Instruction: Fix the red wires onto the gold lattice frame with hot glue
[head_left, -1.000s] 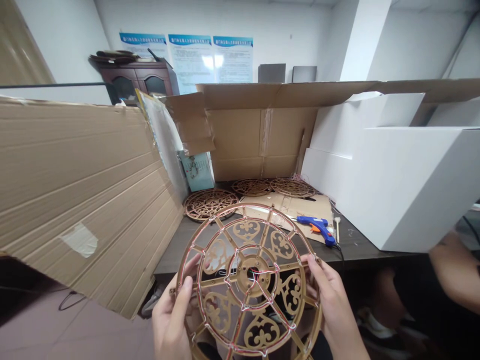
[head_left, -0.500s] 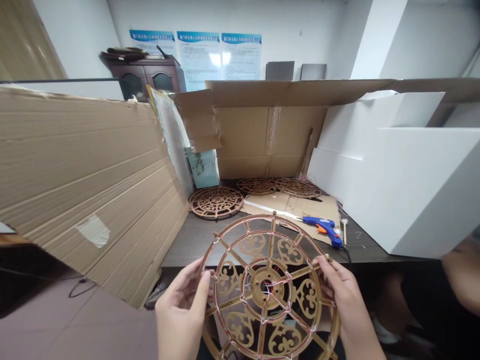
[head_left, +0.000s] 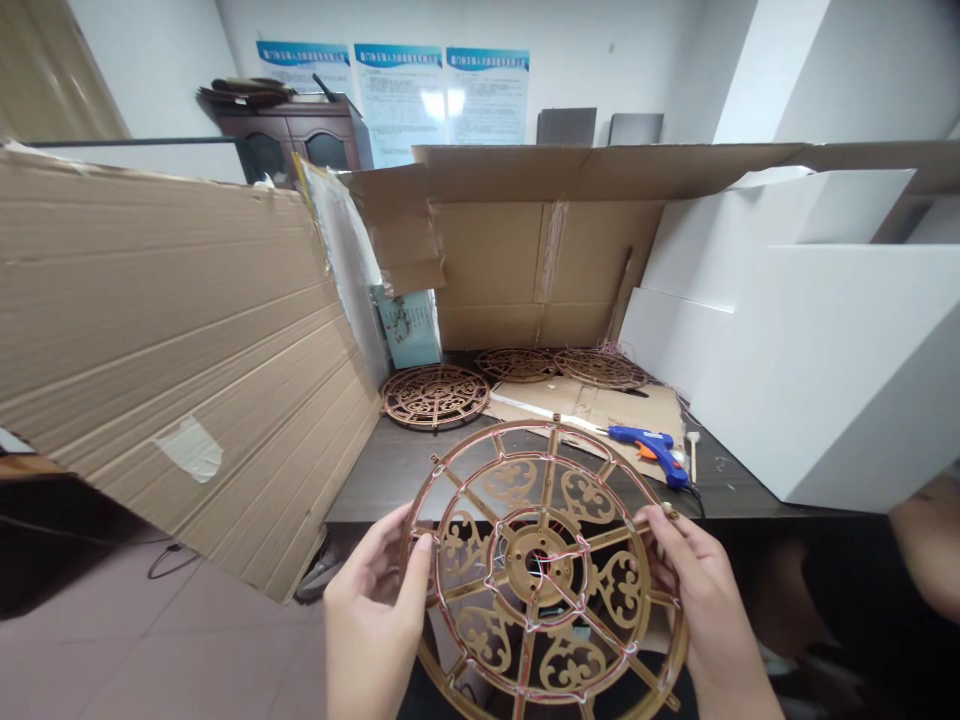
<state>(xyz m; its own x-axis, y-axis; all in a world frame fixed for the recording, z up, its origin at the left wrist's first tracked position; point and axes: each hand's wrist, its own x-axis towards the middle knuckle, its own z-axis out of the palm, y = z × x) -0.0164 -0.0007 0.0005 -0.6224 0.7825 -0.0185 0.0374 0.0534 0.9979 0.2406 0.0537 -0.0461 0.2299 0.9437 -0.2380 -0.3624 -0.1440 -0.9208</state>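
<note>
Between my hands is a round gold openwork frame [head_left: 540,594] with spokes, scroll ornaments and a hub with a hole. Red and white wires run along its rings and spokes. My left hand [head_left: 379,605] is closed on its left rim, thumb on the near face. On the right rim, my right hand [head_left: 697,590] pinches the frame near a small tab; some of its fingers are hidden behind. The frame is tilted up towards me in front of the table's near edge. Beyond it, a blue hot glue gun [head_left: 651,450] with an orange trigger lies on flat cardboard [head_left: 600,400].
Similar round frames [head_left: 435,395] lie on the dark table [head_left: 367,480] further back. Cardboard walls [head_left: 225,350] stand at left and back, white panels [head_left: 847,370] at right. A small brush-like stick [head_left: 693,458] lies by the glue gun. Part of another person [head_left: 862,600] shows at right.
The view has shifted slightly, so the frame and both hands sit a little further right in it. Both hands keep their hold on the frame; the things on the table have not moved.
</note>
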